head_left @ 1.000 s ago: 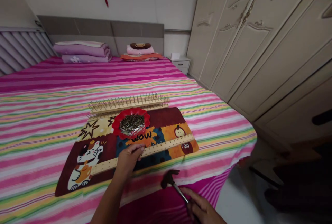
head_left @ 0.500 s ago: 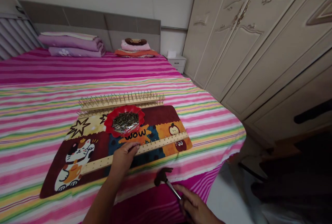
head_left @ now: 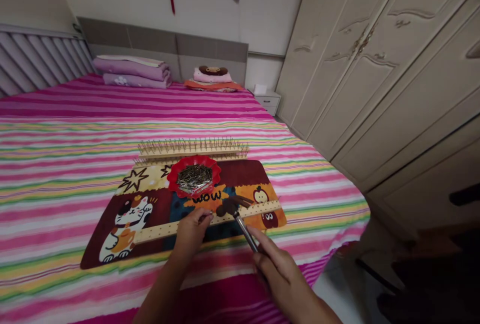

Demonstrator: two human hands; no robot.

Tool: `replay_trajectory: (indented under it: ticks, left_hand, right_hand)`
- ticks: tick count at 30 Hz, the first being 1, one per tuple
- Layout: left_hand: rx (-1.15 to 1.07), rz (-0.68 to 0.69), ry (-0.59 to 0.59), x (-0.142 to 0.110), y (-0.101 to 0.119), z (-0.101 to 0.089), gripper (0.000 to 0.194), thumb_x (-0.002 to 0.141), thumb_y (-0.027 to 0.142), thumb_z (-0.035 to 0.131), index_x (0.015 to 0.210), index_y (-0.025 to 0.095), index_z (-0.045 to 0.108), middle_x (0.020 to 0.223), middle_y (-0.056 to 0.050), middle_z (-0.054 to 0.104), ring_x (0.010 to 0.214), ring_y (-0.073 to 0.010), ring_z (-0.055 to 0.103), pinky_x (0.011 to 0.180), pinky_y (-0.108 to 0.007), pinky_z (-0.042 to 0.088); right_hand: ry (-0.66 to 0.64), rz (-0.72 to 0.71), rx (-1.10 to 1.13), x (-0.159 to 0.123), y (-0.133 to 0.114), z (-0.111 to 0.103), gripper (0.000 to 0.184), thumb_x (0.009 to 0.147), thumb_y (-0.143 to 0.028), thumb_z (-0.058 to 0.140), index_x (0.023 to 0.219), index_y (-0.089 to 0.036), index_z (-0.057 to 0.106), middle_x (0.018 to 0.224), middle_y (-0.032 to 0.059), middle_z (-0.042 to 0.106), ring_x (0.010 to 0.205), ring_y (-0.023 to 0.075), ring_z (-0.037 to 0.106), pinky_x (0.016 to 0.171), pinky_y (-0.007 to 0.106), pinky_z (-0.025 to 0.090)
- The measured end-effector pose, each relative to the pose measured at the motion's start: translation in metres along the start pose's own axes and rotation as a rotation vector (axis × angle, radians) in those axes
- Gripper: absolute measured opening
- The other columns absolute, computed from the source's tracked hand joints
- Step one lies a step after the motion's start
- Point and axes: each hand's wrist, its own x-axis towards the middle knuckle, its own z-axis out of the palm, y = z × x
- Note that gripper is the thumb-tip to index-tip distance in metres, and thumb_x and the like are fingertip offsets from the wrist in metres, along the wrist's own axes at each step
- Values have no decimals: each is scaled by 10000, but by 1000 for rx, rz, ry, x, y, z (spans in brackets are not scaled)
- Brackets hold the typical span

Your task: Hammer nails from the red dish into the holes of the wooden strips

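My left hand (head_left: 193, 229) is pinched at the pale wooden strip (head_left: 157, 231), which has rows of holes. A small nail tip seems to show at its fingertips, mostly hidden by them. Gripped by the handle in my right hand (head_left: 275, 269) is a claw hammer (head_left: 245, 231). Its dark head is over the strip, just right of my left fingertips; whether it touches anything I cannot tell. Short nail heads stand along the strip's right part. Behind it, a red scalloped bowl (head_left: 172, 179) holds a heap of nails (head_left: 195, 178).
Under the strip lies a cartoon-printed mat (head_left: 157, 204) on a striped bedspread (head_left: 56, 174). Beyond the bowl, wooden strips (head_left: 191, 153) bristle with upright nails. Folded bedding (head_left: 135, 71) sits at the headboard (head_left: 150, 41). A wardrobe (head_left: 337, 74) stands at right.
My right hand has raised the hammer forward from the bed's near edge to above the strip, beside my left fingers. My left hand keeps its pinch on the strip. The view has shifted slightly.
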Motion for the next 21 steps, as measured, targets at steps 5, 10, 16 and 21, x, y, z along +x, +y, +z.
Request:
replay_trajectory:
  ticks: [5, 10, 16, 21]
  left_hand:
    - [-29, -1, -11, 0, -2, 0, 183, 669, 371, 526, 634, 229, 637, 645, 25, 654, 618, -144, 566, 612, -240, 406]
    - [-3, -7, -2, 1, -5, 1, 172, 681, 354, 538, 602, 221, 612, 588, 34, 608, 583, -135, 538, 578, -235, 378]
    - [26, -2, -7, 2, -4, 2, 154, 687, 328, 527, 606, 218, 599, 575, 35, 586, 570, -128, 527, 577, -230, 382]
    - [11, -7, -19, 0, -7, 4, 180, 690, 355, 521, 692, 213, 632, 685, 2, 652, 651, -152, 586, 651, -258, 434]
  right_hand:
    - [-18, -182, -161, 27, -12, 12, 489, 897, -186, 376, 1381, -225, 428, 762, 3, 581, 641, 137, 524, 658, 258, 460]
    - [-65, -212, -241, 39, -15, 15, 510, 897, -152, 376, 1402, -221, 400, 945, 51, 678, 881, 176, 624, 845, 315, 483]
    - [-69, -95, -174, 19, -10, 7, 488, 915, -209, 376, 1402, -221, 396, 755, 12, 623, 697, 159, 577, 691, 280, 488]
    - [-186, 84, -75, -18, 27, -12, 472, 919, -338, 392, 1385, -271, 429, 688, 0, 573, 625, 162, 537, 620, 276, 462]
